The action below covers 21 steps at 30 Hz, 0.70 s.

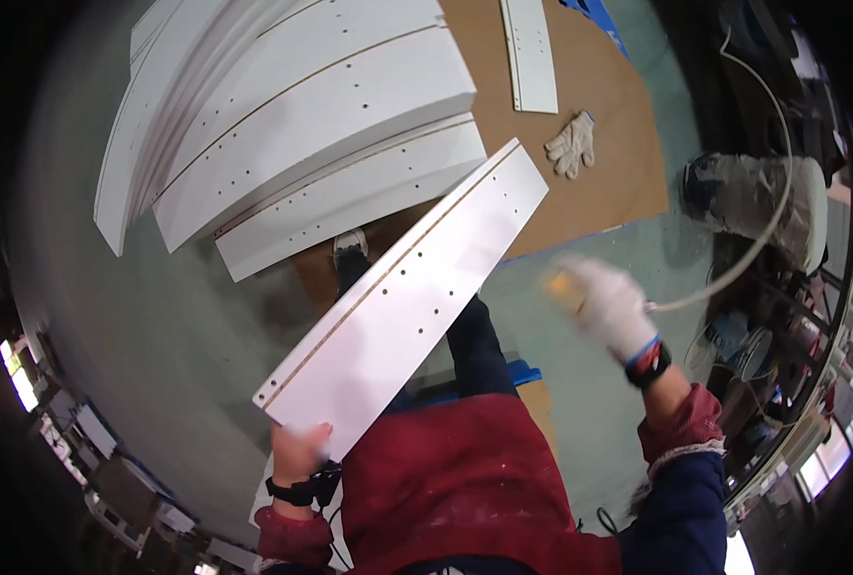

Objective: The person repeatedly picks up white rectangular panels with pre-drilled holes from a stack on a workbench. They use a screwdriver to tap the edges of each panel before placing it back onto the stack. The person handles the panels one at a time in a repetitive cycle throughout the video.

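Observation:
My bare left hand [299, 452] grips the lower end of a long white drilled board [417, 287], thumb on the face. The board slants up and right across my legs; a brown groove runs along one long edge, with several small dark holes in its face. My right hand [610, 309], in a white glove, is to the right of the board and apart from it. It is closed around a yellow hand tool [563, 287], smeared by motion, so its exact kind is unclear. A pale hose [733, 273] runs from this hand up the right side.
Several similar white boards [331, 125] lie stacked at the far left. Brown cardboard [609, 192] on the green floor bears a loose glove [572, 144] and a narrow white board [532, 57]. A plastic-wrapped roll-like object [757, 206] and cluttered shelving stand at the right.

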Available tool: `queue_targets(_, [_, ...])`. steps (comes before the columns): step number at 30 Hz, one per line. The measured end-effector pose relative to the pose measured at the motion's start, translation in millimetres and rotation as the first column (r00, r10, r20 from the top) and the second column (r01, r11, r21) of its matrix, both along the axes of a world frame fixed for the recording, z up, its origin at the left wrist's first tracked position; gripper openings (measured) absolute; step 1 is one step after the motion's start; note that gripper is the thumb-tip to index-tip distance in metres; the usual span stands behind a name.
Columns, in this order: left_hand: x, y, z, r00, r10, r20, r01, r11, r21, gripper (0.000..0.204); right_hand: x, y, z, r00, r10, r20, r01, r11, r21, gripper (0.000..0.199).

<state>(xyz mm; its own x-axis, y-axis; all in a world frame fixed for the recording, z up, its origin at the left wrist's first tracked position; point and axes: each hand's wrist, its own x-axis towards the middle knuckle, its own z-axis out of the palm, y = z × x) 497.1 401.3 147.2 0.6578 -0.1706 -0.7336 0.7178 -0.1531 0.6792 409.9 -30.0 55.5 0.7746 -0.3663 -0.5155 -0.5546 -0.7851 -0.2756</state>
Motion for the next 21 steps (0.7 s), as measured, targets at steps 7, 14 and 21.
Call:
queue_targets(7, [-15.6, -33.0, 18.5, 1.0, 0.022, -0.004, -0.022, 1.0, -0.016, 0.065, -15.2, -0.9, 18.3, 0.979, -0.123, -0.164, 0.119, 0.992, -0.034, 0.022])
queue_targets(14, [-19.6, -49.0, 40.6, 0.922, -0.387, 0.021, 0.372, 0.9, 0.227, 0.054, -34.3, 15.9, 39.0, 0.993, -0.092, -0.068, 0.104, 0.976, 0.193, 0.022])
queue_targets(21, [10.2, -79.5, 83.8, -0.143, -0.925, 0.351, 0.802, 0.099, 0.59, 0.037, -44.7, 16.1, 80.3, 0.923, 0.377, 0.082, -0.349, 0.725, 0.594, 0.031])
